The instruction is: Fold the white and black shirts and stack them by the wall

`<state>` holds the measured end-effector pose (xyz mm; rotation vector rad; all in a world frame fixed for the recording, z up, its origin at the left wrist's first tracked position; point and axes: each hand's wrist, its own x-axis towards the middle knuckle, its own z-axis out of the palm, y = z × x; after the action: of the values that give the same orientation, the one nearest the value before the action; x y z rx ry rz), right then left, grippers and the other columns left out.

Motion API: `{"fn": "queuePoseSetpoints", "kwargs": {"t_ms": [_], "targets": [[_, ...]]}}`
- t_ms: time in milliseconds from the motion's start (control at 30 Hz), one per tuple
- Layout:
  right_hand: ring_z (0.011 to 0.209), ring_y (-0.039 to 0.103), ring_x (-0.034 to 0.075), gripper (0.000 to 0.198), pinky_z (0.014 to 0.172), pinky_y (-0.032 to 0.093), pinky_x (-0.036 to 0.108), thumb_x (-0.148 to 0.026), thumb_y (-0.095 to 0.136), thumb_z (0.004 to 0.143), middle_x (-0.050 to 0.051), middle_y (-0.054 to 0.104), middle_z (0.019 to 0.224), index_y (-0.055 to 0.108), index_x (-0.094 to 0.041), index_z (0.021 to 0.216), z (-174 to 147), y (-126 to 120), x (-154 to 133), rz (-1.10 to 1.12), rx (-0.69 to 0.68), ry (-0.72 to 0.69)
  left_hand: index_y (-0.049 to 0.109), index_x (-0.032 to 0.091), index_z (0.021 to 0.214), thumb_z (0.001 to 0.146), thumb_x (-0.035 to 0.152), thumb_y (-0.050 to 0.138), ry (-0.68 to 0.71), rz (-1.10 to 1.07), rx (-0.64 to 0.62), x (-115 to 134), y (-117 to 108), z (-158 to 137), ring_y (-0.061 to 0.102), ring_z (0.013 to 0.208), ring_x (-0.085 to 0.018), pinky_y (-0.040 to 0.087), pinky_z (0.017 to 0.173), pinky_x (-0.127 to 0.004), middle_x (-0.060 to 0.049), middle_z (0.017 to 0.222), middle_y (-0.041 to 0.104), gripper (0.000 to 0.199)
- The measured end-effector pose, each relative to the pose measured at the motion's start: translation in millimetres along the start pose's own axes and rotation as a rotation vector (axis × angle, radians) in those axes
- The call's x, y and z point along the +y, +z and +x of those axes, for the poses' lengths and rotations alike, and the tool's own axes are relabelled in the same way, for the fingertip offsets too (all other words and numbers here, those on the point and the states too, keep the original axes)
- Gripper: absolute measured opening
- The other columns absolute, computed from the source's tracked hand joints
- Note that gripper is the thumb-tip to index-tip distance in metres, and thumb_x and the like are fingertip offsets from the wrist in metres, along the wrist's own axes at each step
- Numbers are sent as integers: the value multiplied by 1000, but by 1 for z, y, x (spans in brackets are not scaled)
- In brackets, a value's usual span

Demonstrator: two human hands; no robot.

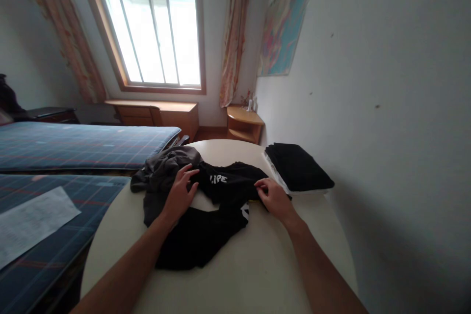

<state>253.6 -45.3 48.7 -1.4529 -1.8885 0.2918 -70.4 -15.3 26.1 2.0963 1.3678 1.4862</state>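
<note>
A black garment [206, 235] with white lettering lies loosely spread on a round white table [257, 265]; its exact kind does not show. My left hand [182, 189] is at the garment's upper left part, fingers apart, beside the crumpled grey cloth [172, 157]. At the garment's right end, my right hand [274, 196] is closed, thumb and fingertips pinching the black fabric. A thin yellow strip shows at the fabric's edge near that hand. Part of the grey cloth is hidden behind my left hand and forearm.
A folded stack of black cloth [300, 167] with a white layer beneath sits at the table's right edge, by the wall [386, 132]. Plaid mattresses [91, 147] stand on the left, one with a paper sheet [37, 221]. Beyond are a desk [176, 117] and corner shelf [245, 117].
</note>
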Motion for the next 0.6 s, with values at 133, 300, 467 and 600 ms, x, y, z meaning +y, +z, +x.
{"fn": "queuePoseSetpoints", "kwargs": {"t_ms": [133,300,467,600], "targets": [[105,59,19,19,96,46,33,-14,65,80,4,67,102,73,-24,94,-7,-3,-21,122,-221,-276,67,24,106,86,24,60,91,109,-273,7,9,-11,63,106,-24,50,98,-40,-5,109,65,21],[101,58,20,22,94,47,34,-16,71,78,4,67,99,75,-25,97,-12,6,-33,70,-327,-273,68,26,107,82,21,65,40,156,-460,8,14,-19,63,104,-24,50,93,-34,-4,111,66,26],[98,59,20,15,89,47,33,-17,72,77,3,67,98,75,-23,90,-12,15,-26,14,-366,-205,71,28,109,85,21,63,56,245,-503,10,18,-21,63,104,-25,49,90,-34,-5,111,68,27],[95,59,19,6,87,46,31,-18,70,79,2,67,94,73,-23,83,-11,9,-27,49,-353,-211,72,27,98,90,23,57,44,319,-482,15,21,-21,65,93,-23,49,80,-31,-5,99,68,17]]}}
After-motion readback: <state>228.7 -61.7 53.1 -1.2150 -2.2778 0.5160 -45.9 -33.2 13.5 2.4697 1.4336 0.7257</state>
